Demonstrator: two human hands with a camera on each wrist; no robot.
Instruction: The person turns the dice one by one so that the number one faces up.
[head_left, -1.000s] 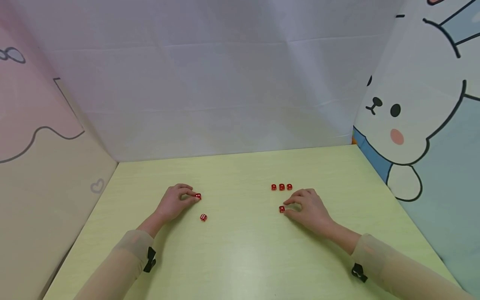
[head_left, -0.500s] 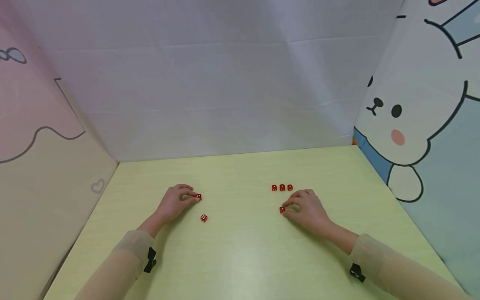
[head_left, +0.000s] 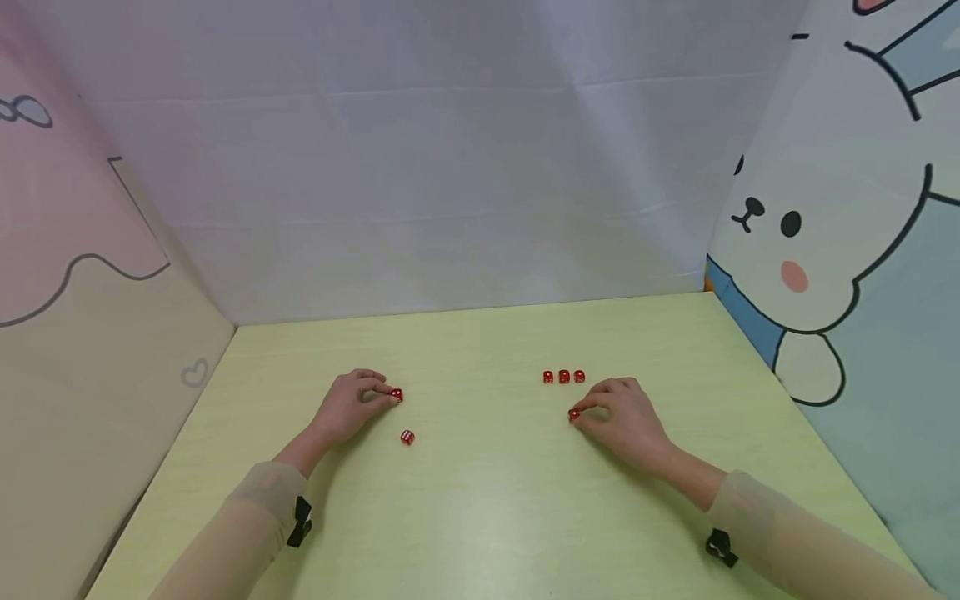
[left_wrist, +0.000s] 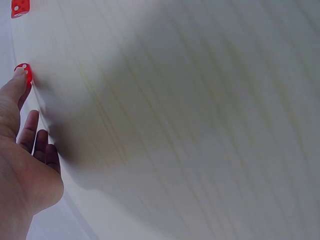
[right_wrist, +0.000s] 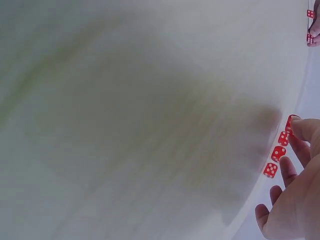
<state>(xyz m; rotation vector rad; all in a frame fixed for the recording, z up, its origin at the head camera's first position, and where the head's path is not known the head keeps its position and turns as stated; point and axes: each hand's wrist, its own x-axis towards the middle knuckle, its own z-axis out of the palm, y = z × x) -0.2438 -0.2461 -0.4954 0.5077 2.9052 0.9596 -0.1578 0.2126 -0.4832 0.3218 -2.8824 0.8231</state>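
My left hand (head_left: 350, 406) pinches a red die (head_left: 397, 395) between thumb and forefinger on the left side of the table; the left wrist view shows the thumb over that die (left_wrist: 24, 71). Nearer to me lies another red die (head_left: 407, 437), set at an angle and apart from the fingers. On the right, my right hand (head_left: 624, 418) holds a red die (head_left: 573, 414) by thumb and fingertip. Just beyond it stand three red dice in a row: a left die (head_left: 548, 377), a middle die (head_left: 564, 377) and a right die (head_left: 579, 377).
The pale yellow-green table (head_left: 480, 517) ends at a white cloth backdrop (head_left: 450, 183). A printed side panel (head_left: 82, 400) borders it on the left, and a panel with a cartoon rabbit (head_left: 825, 250) on the right.
My right fingers have closed on the near right die and shifted it slightly right and away from me. My left hand keeps its grip in the same place.
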